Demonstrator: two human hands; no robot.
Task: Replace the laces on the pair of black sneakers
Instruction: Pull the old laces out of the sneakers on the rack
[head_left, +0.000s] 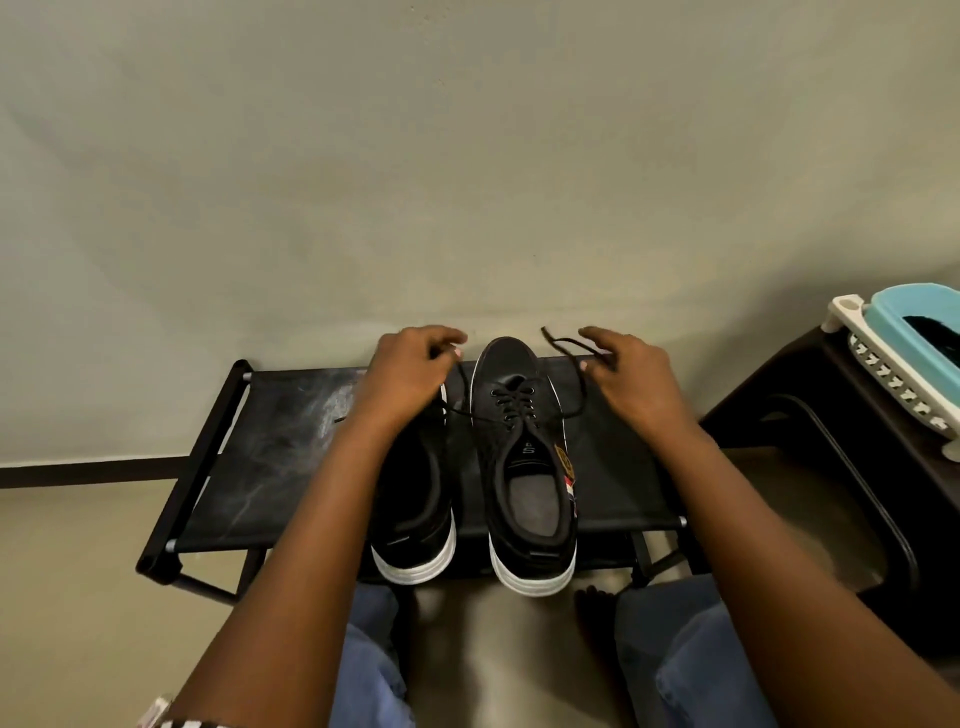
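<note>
sneakers (524, 457) toes wallward — lengthwise, parallel

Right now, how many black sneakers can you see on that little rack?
2. The right sneaker sits mid-rack with its lace ends pulled out to both hands; the left sneaker stands beside it, partly hidden under the left forearm.

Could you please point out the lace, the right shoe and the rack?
lace (581, 396), head view, right free strand.
right shoe (511, 364), head view, toe cap.
rack (270, 457), head view, bare top fabric.
</note>
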